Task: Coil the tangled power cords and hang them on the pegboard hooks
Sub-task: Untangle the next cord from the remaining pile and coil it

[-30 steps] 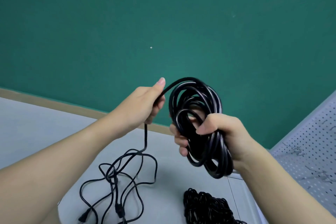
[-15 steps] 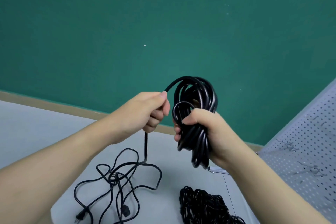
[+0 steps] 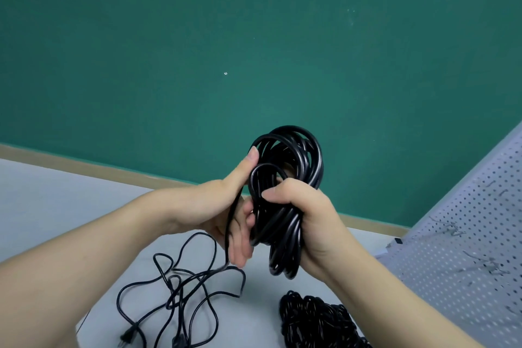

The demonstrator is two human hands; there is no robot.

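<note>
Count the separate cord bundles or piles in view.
3: coil gripped by the right hand; loose tangle on the table, feeding up past the left hand; dense pile at bottom edge, partly cropped.

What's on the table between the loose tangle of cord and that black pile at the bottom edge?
Head view: only bare grey table lies between the loose cord tangle and the black cord pile.

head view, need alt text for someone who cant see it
A person's right hand grips a coil of black power cord in front of a green wall, while the left hand guides the loose cord up from a tangle on the grey table. Another black cord bundle lies below; a white pegboard stands at right.
</note>
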